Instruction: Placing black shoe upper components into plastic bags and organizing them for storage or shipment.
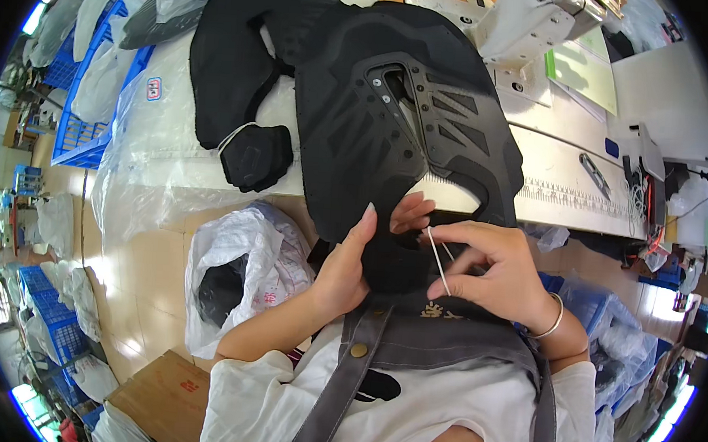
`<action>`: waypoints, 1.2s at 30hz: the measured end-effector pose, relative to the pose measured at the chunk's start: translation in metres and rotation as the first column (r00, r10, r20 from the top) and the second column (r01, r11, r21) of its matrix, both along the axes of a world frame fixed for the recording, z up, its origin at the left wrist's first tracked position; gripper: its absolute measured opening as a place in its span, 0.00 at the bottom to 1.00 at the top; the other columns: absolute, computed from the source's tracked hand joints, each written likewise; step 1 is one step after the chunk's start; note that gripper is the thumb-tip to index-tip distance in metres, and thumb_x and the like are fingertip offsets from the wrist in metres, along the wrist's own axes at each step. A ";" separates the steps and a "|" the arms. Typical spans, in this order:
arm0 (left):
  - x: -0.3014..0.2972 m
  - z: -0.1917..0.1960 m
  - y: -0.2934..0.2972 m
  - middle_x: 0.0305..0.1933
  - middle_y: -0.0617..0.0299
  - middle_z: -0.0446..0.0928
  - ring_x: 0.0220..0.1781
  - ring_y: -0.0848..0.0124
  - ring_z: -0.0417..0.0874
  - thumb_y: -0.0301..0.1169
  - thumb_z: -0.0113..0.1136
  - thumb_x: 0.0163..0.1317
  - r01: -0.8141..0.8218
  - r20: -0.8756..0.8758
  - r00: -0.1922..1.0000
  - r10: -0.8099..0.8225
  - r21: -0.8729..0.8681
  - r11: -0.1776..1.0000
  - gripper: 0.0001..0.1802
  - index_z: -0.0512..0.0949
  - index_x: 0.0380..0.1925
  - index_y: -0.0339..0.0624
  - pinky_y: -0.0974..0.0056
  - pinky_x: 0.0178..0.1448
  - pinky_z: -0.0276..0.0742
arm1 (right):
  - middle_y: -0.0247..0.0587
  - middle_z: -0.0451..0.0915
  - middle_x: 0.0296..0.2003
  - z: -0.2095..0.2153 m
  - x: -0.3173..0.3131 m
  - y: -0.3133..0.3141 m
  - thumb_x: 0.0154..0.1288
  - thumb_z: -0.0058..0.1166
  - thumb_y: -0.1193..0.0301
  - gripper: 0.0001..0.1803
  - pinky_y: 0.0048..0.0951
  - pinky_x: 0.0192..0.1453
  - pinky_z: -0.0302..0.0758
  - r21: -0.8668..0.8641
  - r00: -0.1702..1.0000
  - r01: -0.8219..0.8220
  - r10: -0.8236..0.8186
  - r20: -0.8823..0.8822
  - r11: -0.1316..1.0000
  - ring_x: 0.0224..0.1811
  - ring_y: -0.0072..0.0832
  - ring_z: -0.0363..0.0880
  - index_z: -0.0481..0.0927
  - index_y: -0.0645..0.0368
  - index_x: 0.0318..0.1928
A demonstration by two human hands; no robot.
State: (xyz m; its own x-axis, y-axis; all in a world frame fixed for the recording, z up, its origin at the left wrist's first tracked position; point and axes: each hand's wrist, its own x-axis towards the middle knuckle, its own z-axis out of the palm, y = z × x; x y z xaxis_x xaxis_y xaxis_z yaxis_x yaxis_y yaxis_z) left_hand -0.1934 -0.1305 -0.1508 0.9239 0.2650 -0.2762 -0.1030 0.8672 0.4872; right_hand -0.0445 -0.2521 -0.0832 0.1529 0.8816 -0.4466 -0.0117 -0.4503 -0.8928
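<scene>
A large black padded panel (354,83), with moulded ridges and a slot in its middle, lies over the table's near edge and hangs toward my lap. My left hand (347,269) grips its lower part, thumb on the front, while fingertips show through the gap beyond. A thin white elastic band (439,259) is stretched in a narrow loop between the thumb and fingers of my right hand (489,266), just right of the panel's lower end. At the panel's left, a sleeve-like black part ends in a rounded piece (256,157) with a light cord around it.
A sewing machine (516,28) stands at the back right of the white table (552,160), near a cutter knife (594,174) and a printed ruler scale. Clear plastic sheeting (151,160) and a blue crate (94,100) are left. A white sack (235,238) and carton (166,400) sit below.
</scene>
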 end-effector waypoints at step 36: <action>0.068 0.015 -0.022 0.43 0.59 0.75 0.48 0.69 0.75 0.42 0.40 0.70 0.115 0.034 0.945 -0.326 0.898 0.425 0.21 0.69 0.49 0.34 0.65 0.56 0.66 | 0.38 0.76 0.31 0.050 -0.004 -0.044 0.37 0.63 0.60 0.24 0.34 0.52 0.68 -0.369 -0.287 -0.165 0.314 0.905 0.914 0.39 0.31 0.77 0.77 0.60 0.36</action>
